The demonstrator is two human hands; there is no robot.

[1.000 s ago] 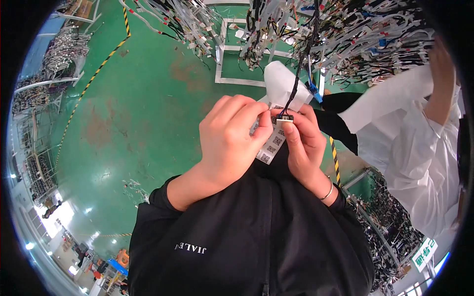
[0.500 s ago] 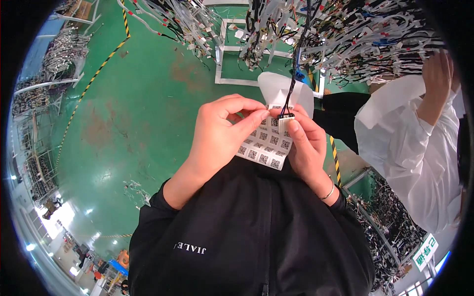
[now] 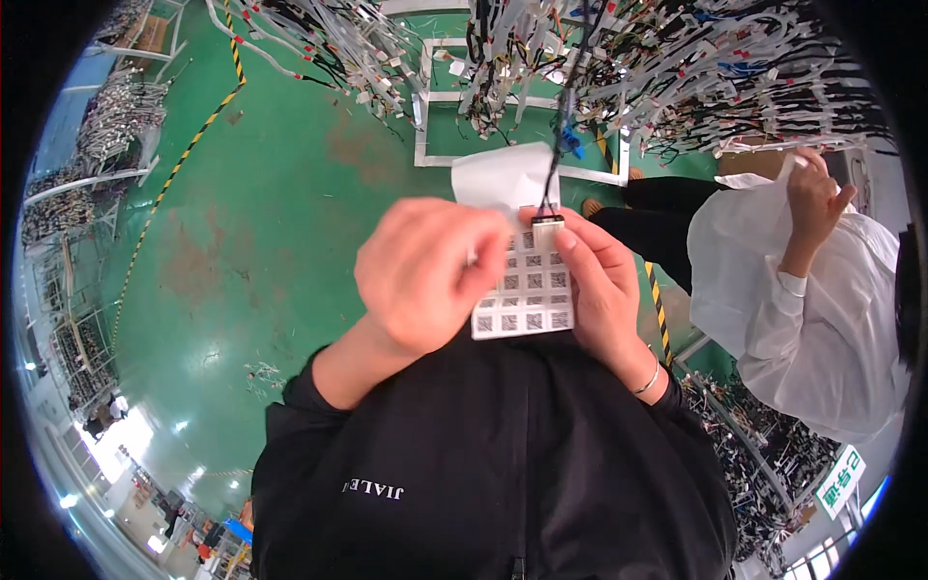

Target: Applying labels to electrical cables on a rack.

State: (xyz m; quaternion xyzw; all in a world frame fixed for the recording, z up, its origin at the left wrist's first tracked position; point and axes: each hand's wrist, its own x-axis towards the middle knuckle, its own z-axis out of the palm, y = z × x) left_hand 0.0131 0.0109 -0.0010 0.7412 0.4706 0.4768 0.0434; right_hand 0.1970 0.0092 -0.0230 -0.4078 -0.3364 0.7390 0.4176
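**White connector (image 3: pixel 547 236) pinched over a label sheet (image 3: pixel 522 307), centre of the frame**

The connector hangs at the end of a dark cable (image 3: pixel 553 179) from the top edge. The right hand (image 3: pixel 607 278) grips it between thumb and fingers, against the sheet's upper right part. The left hand (image 3: pixel 420 275), blurred, is curled just beside the sheet's left edge; whether its fingertips pinch a label I cannot tell.

Progress, as a judgement: rows of square-code labels remain on the sheet, while the blank backing (image 3: pixel 498 179) above suggests some are used. No label can be made out on the connector, so labelling it looks unfinished.

Open green floor (image 3: pixel 261 242) leaves room left of the hands. A black jacket (image 3: pixel 435 425) bounds them below, wire bundles (image 3: pixel 512 68) and a white frame (image 3: pixel 420 135) above, a co-worker (image 3: pixel 773 300) at right.
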